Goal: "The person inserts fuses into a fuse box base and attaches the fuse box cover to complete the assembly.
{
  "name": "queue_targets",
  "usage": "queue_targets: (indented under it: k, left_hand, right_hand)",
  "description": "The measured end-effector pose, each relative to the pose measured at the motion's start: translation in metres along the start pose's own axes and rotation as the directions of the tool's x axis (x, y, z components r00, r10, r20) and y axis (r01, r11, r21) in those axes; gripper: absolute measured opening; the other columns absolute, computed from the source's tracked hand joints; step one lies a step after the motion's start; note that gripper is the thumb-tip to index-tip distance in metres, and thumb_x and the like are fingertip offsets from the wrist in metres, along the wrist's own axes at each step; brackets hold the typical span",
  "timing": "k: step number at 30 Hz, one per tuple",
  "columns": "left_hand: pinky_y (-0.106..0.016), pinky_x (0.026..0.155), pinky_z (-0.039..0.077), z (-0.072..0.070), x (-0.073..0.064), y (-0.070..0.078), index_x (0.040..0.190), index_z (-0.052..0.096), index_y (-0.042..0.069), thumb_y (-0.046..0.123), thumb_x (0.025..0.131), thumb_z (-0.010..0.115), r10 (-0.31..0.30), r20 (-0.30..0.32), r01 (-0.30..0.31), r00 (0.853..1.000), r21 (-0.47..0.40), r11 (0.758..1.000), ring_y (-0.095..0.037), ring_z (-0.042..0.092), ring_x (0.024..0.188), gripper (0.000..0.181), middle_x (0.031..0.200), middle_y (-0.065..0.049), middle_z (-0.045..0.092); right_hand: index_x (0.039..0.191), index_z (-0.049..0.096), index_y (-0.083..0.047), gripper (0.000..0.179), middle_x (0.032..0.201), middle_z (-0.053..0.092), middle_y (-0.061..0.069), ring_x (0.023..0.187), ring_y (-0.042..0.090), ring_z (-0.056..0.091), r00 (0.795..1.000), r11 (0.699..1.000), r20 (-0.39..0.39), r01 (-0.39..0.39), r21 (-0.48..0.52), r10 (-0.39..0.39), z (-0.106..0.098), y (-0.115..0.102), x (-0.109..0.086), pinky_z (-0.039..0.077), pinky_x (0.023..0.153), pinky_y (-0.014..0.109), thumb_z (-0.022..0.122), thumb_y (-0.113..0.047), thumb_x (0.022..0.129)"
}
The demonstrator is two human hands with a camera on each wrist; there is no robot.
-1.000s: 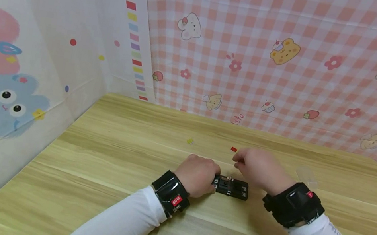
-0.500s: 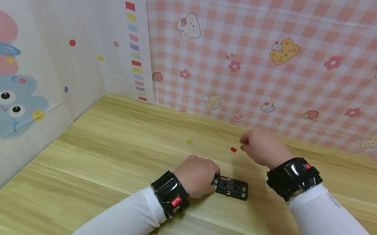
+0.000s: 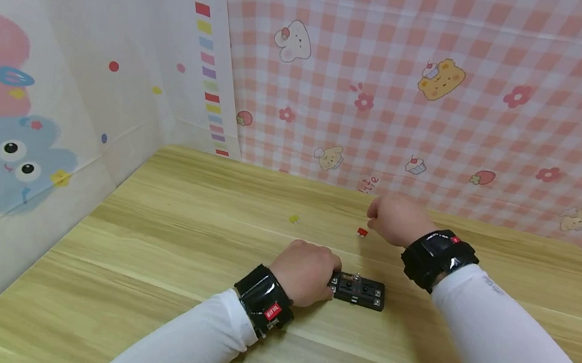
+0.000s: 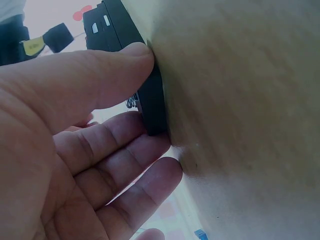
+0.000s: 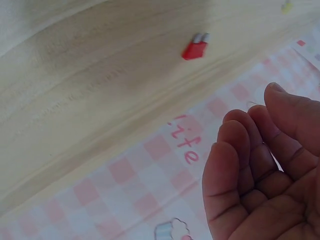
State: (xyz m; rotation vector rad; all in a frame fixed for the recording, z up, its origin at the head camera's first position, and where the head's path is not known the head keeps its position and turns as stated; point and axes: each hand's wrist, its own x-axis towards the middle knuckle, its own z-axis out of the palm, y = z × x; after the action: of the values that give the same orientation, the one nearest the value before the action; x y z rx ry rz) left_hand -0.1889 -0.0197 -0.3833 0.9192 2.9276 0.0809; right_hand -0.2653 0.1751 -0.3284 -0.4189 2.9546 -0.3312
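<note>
My left hand (image 3: 305, 273) grips the left end of a black fuse block (image 3: 367, 293) on the table, thumb on one side and fingers on the other. Metal contacts show on the block, and a small clear part with metal stands up from its middle. In the left wrist view the thumb presses the block's dark edge (image 4: 151, 107). My right hand (image 3: 403, 220) hovers near the back edge, fingers loosely bent with nothing plainly held. A thin curved line by the fingertips is too faint to identify. Left of that hand lies a red blade fuse (image 3: 362, 232), its two metal prongs visible.
A yellow blade fuse (image 3: 294, 219) lies farther left on the wooden table (image 3: 173, 264). A pink checked cloth (image 3: 326, 87) hangs behind the table, and a white printed cloth (image 3: 143, 43) lines the left side.
My right hand has moved from above the fuse block toward the back edge, beside the red fuse. The left hand stays on the block. The right arm now covers where a clear piece lay.
</note>
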Motion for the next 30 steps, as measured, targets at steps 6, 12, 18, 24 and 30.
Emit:
queue_targets:
  k: [6,12,18,24,30]
  left_hand:
    - [-0.038,0.094,0.049,0.001,0.001,0.001,0.113,0.077,0.021,0.042,0.089,0.083,-0.008,0.009,0.009,1.000,-0.019,1.000,-0.009,0.063,0.080,0.034,0.097,0.009,0.075]
    - [-0.038,0.094,0.048,0.000,0.001,0.001,0.114,0.076,0.021,0.043,0.089,0.083,-0.005,0.012,0.005,1.000,-0.015,1.000,-0.009,0.063,0.081,0.034,0.097,0.009,0.075]
    - [-0.038,0.094,0.049,0.000,0.000,0.001,0.115,0.076,0.021,0.043,0.090,0.083,-0.002,0.008,0.002,1.000,-0.005,1.000,-0.009,0.062,0.081,0.035,0.098,0.008,0.075]
    - [-0.038,0.095,0.049,-0.001,0.000,0.001,0.117,0.077,0.021,0.044,0.090,0.083,0.000,0.013,0.000,1.000,0.001,1.000,-0.009,0.064,0.082,0.036,0.099,0.008,0.076]
    - [-0.038,0.094,0.049,0.000,0.000,0.000,0.117,0.076,0.020,0.044,0.090,0.083,-0.001,0.015,0.001,1.000,0.006,1.000,-0.008,0.063,0.082,0.036,0.099,0.008,0.075]
  right_hand:
    - [0.114,0.078,-0.003,0.020,0.107,0.076,0.014,0.089,0.027,0.065,1.000,1.000,-0.009,-0.013,-0.027,0.013,0.009,0.004,0.011,0.058,0.081,0.042,0.073,-0.016,0.099]
    - [0.114,0.079,-0.003,0.020,0.108,0.075,0.014,0.089,0.027,0.063,0.999,0.999,0.026,-0.022,-0.027,0.023,0.016,0.006,0.019,0.058,0.081,0.039,0.073,-0.014,0.099]
    - [0.111,0.080,-0.003,0.019,0.102,0.074,0.012,0.083,0.026,0.062,0.998,0.999,0.050,-0.042,0.009,0.042,0.024,0.008,0.029,0.055,0.074,0.035,0.073,-0.015,0.098]
    - [0.093,0.080,-0.005,0.015,0.076,0.063,0.005,0.067,0.021,0.054,0.997,1.000,0.075,-0.012,-0.005,0.013,0.030,0.010,0.034,0.040,0.060,0.029,0.074,-0.018,0.098]
    - [0.085,0.078,-0.006,0.018,0.069,0.057,0.002,0.063,0.019,0.051,0.997,1.000,0.078,-0.002,-0.024,0.004,0.031,0.009,0.034,0.036,0.058,0.028,0.074,-0.017,0.098]
